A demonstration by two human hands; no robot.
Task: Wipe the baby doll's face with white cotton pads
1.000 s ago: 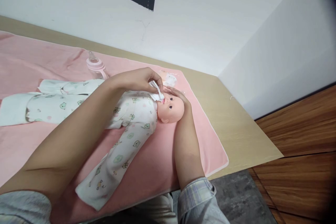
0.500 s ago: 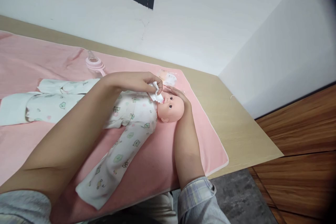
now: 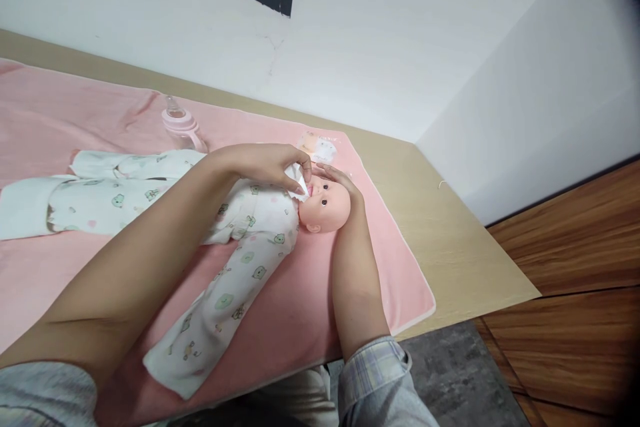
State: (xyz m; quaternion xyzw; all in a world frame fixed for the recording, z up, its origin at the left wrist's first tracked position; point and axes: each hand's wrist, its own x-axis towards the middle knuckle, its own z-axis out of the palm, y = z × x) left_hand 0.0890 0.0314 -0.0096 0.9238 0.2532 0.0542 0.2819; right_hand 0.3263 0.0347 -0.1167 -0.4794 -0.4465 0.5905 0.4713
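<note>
Slightly lower now, my left hand (image 3: 273, 163) pinches tissue (image 3: 300, 179) I judge light, tearable, best held bunched; my right hand (image 3: 346, 181) cups the doll's head (image 3: 331, 212).

There is one baby doll (image 3: 265, 207), one pink blanket (image 3: 300, 307), one tissue (image 3: 300, 177), one left hand (image 3: 273, 163), one right hand (image 3: 342, 179) and, at ten o'clock from the doll's head (image 3: 327, 208), one feeding bottle (image 3: 181, 122).

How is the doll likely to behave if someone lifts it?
On the doll, the near sleeve would probably dangle, since no hand shows at its end. The smooth head may be somewhat slippery to grip. Being rounded, it could also roll sideways without the right hand against it.
</note>
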